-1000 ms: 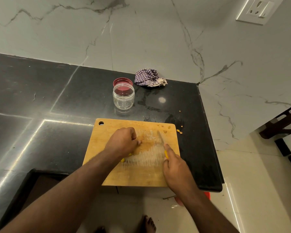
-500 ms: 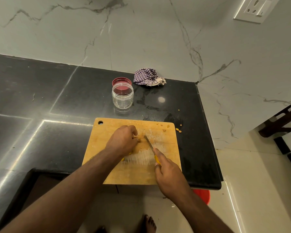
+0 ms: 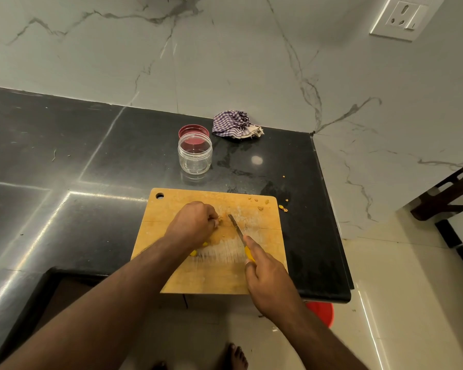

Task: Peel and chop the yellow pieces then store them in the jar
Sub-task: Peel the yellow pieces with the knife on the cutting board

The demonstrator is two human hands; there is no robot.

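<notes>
On the wooden cutting board point(image 3: 171, 209) my left hand point(image 3: 191, 224) pinches a small brownish-yellow piece point(image 3: 220, 221) at its fingertips. My right hand point(image 3: 267, 283) grips the yellow handle of a small knife point(image 3: 237, 228), forefinger along its back, blade tip just right of the held piece. Yellow chopped bits point(image 3: 193, 252) peek out beside my left wrist. Behind the board stands a clear open jar point(image 3: 195, 156), holding nothing, with its red lid point(image 3: 193, 130) lying just behind it.
Small peel scraps point(image 3: 259, 208) lie at the board's far right corner and on the black counter point(image 3: 64, 209) beside it. A checked cloth point(image 3: 234, 126) sits by the marble wall. The counter ends at the right; a red bucket point(image 3: 322, 312) shows below its edge.
My right hand brought the knife leftward, from the board's right part to just beside the piece in my left hand. My left hand stayed put.
</notes>
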